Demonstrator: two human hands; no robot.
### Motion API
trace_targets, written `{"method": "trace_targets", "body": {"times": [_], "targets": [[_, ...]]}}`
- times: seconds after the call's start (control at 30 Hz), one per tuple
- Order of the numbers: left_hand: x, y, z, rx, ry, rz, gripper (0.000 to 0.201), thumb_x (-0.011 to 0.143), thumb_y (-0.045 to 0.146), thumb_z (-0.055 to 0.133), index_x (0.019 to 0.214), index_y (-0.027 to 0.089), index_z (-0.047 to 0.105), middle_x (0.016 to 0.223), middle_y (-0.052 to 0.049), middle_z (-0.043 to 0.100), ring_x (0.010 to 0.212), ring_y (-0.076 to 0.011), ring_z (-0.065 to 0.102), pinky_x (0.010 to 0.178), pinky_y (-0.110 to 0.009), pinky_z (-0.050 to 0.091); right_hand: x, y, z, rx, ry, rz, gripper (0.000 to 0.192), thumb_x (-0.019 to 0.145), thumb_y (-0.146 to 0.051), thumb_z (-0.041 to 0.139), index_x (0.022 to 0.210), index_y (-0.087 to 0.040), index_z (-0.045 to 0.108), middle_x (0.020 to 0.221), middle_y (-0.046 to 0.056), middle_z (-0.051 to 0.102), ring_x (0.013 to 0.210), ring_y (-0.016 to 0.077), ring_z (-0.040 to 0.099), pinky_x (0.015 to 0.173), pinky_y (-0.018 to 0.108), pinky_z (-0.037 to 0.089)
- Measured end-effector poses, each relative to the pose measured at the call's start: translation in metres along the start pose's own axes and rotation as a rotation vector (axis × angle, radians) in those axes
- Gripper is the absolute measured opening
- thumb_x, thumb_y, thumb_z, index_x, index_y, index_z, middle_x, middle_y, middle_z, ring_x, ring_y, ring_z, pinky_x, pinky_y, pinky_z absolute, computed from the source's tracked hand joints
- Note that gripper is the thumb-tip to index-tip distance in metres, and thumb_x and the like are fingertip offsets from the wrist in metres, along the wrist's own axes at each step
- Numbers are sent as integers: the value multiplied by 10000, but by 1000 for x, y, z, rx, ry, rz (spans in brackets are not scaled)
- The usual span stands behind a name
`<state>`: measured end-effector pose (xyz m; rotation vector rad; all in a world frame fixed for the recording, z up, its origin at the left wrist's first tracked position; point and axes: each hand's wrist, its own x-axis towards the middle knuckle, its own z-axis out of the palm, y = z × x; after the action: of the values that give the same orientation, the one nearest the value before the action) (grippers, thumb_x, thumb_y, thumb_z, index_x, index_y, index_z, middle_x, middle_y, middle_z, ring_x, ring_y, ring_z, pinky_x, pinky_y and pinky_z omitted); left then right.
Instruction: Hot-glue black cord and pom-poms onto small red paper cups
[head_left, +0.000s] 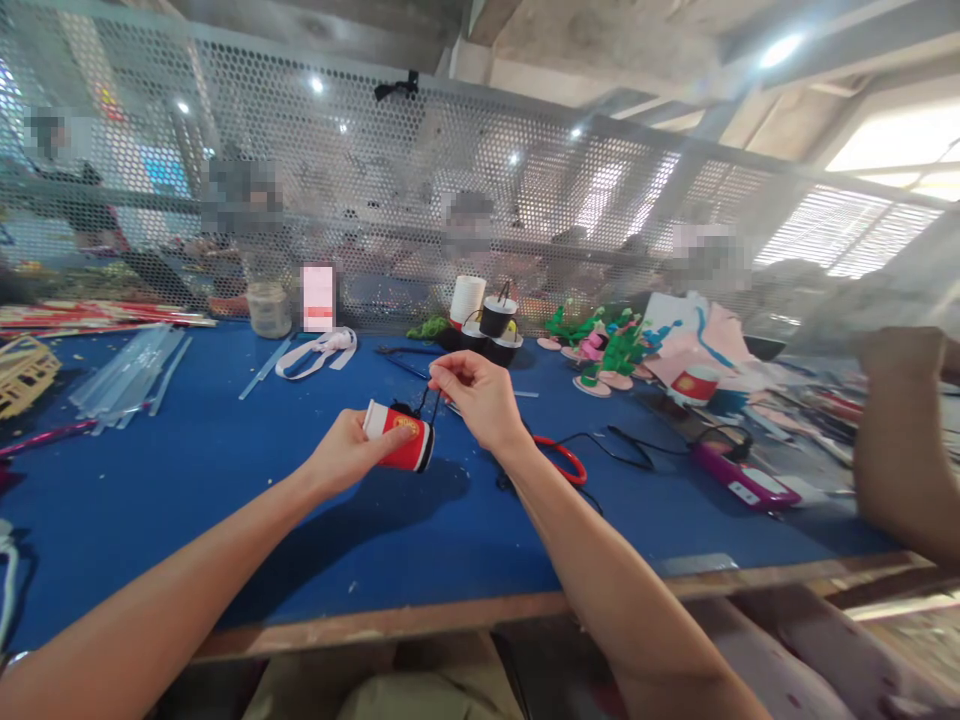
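the left hand (pixel 346 452) is wrapped around a small red paper cup (pixel 400 436), tipped on its side with the white rim toward nine o'clock, raised just above the blue table (pixel 225 470); that grip seems meant to steady it. the right hand (pixel 476 395), at two o'clock of the cup, is pinched narrow on a thin black wire (pixel 429 402) that runs down to the cup's dark end. what is inside the cup cannot be told. at twelve o'clock stand black little buckets (pixel 495 325) with wire handles and a white cup (pixel 467 298). red-handled pliers (pixel 562 458) lie at three o'clock, another person's arm (pixel 900 440) farther out.
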<state>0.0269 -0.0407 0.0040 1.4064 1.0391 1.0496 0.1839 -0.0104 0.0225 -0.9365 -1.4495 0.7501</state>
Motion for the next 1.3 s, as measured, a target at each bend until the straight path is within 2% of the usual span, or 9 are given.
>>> {"method": "trace_targets", "body": {"times": [0.47,0.77,1.03,1.3], "targets": [[-4,2,1,20,16,23,272,534,376,700,563,112,640,467,-3,579,421,-88,464,403,-198,373,3,11,2,-116,-43,28,113,692,-277,572,686,-164,569,567,1,600,507,96,530,506,209,415],[-5,1,-1,46,26,46,270,510,360,722,534,114,614,439,27,524,406,-65,414,385,-179,335,2,16,4,-135,-106,54,88,692,-247,564,664,-164,565,549,-9,585,484,88,504,493,207,395],[-5,5,-3,41,69,78,257,488,339,729,511,116,604,444,38,500,425,-58,391,404,-177,315,1,17,7,-65,-153,147,55,672,-202,578,658,-153,557,525,-27,570,472,73,499,493,197,396],[-6,7,-2,-16,103,68,203,519,321,714,527,135,633,473,17,563,438,-85,458,439,-200,372,-1,16,10,-40,-178,195,38,654,-178,584,630,-160,561,507,-48,544,453,66,484,458,184,396]]}}
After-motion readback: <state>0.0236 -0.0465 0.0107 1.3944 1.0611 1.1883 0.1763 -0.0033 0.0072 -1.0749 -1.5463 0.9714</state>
